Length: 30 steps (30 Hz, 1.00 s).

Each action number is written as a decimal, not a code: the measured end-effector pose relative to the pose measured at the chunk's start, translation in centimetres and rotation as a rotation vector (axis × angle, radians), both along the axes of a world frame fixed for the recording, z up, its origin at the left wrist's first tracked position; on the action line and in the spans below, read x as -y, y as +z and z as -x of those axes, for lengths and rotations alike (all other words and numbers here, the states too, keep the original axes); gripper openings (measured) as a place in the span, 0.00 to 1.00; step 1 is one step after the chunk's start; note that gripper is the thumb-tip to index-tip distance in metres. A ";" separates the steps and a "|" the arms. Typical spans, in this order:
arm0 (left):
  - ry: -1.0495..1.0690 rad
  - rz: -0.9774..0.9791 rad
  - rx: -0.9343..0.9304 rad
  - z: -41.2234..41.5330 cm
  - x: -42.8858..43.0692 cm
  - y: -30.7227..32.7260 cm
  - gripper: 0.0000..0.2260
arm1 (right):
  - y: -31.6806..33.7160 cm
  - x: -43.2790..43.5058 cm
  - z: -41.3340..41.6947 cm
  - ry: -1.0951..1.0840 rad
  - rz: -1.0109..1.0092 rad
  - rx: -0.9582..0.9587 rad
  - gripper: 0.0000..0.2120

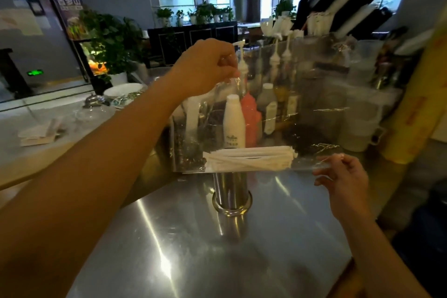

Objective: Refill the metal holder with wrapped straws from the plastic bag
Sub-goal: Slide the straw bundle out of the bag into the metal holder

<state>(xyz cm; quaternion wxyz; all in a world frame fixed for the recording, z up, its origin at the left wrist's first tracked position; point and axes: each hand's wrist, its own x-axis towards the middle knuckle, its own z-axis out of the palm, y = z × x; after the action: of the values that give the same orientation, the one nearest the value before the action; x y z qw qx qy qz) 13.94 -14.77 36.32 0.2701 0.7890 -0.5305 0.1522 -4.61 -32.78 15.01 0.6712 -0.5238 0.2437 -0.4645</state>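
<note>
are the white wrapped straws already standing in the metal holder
No, the white wrapped straws lie sideways inside the clear plastic bag, held above the shiny cylindrical metal holder.

Steel counter (183, 244) with a white bottle (234, 121), a pink bottle (251, 116) just beside it, and pump bottles (278, 65) behind. Napkins (38, 133) lie at left; a plant (113, 41) stands beyond; a yellow roll (416, 104) leans at right.

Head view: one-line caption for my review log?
Both hands, left hand and right hand, hold a clear plastic bag of wrapped straws above the metal holder.
</note>
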 end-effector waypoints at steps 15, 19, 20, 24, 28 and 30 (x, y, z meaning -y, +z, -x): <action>-0.047 0.093 -0.083 -2.1 6.7 -0.9 0.08 | 2.9 7.3 0.9 -0.084 0.063 0.006 0.07; -0.046 0.132 -0.121 -3.1 6.8 -1.5 0.08 | 3.6 7.8 0.1 -0.059 0.080 0.023 0.07; -0.048 0.150 -0.127 -3.3 6.7 -1.6 0.08 | 3.8 7.9 -0.1 -0.052 0.087 0.024 0.07; -0.051 0.210 -0.148 -3.9 6.6 -1.7 0.06 | 4.8 8.6 -0.7 -0.052 0.126 0.030 0.07; -0.072 0.249 -0.167 -4.3 6.5 -1.6 0.07 | 6.1 9.7 -0.9 -0.073 0.183 0.033 0.07; -0.079 0.265 -0.183 -4.5 6.5 -1.7 0.07 | 6.6 10.0 -1.0 -0.078 0.205 0.035 0.08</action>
<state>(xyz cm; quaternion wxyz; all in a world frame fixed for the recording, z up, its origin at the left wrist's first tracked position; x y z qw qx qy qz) 18.49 -21.26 34.64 0.4246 0.7356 -0.5095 0.1377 -3.66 -42.82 21.59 0.5997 -0.5716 0.2034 -0.5218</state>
